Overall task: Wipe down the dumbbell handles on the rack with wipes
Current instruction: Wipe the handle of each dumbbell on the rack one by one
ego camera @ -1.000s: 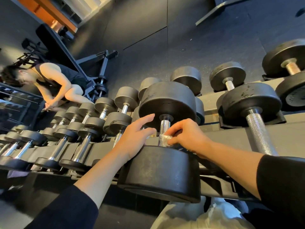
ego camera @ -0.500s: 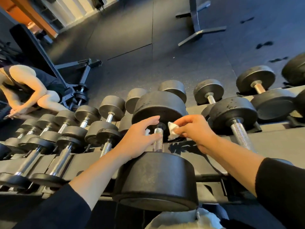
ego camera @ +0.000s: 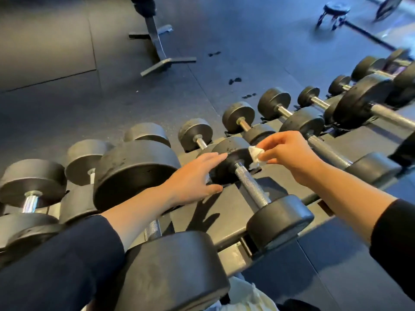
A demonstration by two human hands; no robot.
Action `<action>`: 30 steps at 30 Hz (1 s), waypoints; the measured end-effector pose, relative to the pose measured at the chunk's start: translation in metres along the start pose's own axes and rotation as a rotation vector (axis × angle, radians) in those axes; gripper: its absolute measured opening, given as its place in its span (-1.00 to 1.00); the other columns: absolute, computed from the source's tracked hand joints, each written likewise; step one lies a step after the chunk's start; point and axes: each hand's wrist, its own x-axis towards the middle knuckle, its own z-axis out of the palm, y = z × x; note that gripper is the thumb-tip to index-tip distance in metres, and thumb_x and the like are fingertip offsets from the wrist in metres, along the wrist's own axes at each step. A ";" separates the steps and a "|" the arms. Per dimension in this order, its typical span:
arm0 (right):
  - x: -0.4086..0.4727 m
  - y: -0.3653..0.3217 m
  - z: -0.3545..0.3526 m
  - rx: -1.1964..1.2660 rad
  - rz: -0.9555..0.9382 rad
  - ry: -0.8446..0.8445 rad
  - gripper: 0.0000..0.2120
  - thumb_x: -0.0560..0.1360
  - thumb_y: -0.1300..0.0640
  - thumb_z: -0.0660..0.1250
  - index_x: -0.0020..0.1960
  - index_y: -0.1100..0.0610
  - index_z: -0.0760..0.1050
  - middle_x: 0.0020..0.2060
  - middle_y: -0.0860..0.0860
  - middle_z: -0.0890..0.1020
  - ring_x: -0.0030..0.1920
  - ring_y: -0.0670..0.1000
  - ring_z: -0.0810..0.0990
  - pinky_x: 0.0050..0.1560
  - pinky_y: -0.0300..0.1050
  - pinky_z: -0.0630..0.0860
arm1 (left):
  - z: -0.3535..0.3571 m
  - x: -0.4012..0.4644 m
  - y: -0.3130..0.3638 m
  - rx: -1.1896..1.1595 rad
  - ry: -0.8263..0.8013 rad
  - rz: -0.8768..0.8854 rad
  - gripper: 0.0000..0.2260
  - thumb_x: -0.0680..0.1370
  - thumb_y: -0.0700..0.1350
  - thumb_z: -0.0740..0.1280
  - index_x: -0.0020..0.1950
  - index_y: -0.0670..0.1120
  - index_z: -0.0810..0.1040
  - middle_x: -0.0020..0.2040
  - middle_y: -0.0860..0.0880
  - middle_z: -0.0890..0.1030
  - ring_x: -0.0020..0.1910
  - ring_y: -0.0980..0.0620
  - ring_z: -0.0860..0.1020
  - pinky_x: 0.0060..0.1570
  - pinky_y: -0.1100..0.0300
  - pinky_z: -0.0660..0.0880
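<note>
handle [ego camera: 251, 186] — bare, reachable | flanks — neighbouring dumbbell heads [ego camera: 134, 171] crowd left

A dark rubber-tiled floor [ego camera: 67, 97] filled the upper half of the view. At twelve o'clock stood a metal stand [ego camera: 157, 50] on a T-shaped foot. At one o'clock sat a small dark stool-like frame [ego camera: 334, 12], blurred. Small black marks [ego camera: 234, 80] dotted the floor near centre.

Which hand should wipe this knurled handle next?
Right. The right hand already pinches the wipe just above the knurled handle; the left hand, fingers straight, rests at the dumbbell's far head.
</note>
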 end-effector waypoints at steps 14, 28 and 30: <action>0.016 0.017 0.057 -1.091 -0.426 -0.352 -0.71 0.51 0.21 0.26 0.19 0.00 0.55 0.09 -0.06 0.55 0.09 -0.03 0.36 0.05 -0.19 0.36 | 0.042 0.006 -0.039 -0.041 -0.037 0.094 -0.12 0.51 -0.04 0.36 0.50 0.14 -0.29 0.48 0.25 -0.33 0.29 -0.05 0.46 0.18 0.03 0.49; -0.026 0.002 0.019 -0.870 -0.047 -0.618 -0.87 0.44 0.27 0.38 -0.12 0.07 0.64 -0.02 -0.11 0.52 0.01 -0.14 0.46 0.09 -0.32 0.40 | 0.052 0.005 -0.024 -0.008 0.050 0.021 -0.20 0.53 -0.03 0.32 0.55 0.06 -0.20 0.54 0.13 -0.28 0.09 0.10 0.53 -0.12 0.22 0.56; -0.025 0.002 0.016 -0.770 -0.069 -0.516 -0.88 0.44 0.25 0.39 -0.07 0.09 0.64 -0.04 -0.12 0.55 0.00 -0.17 0.48 0.05 -0.32 0.42 | 0.052 0.005 -0.022 -0.020 0.091 0.009 -0.22 0.52 -0.04 0.32 0.56 0.05 -0.15 0.55 0.12 -0.21 0.12 0.05 0.53 -0.05 0.18 0.56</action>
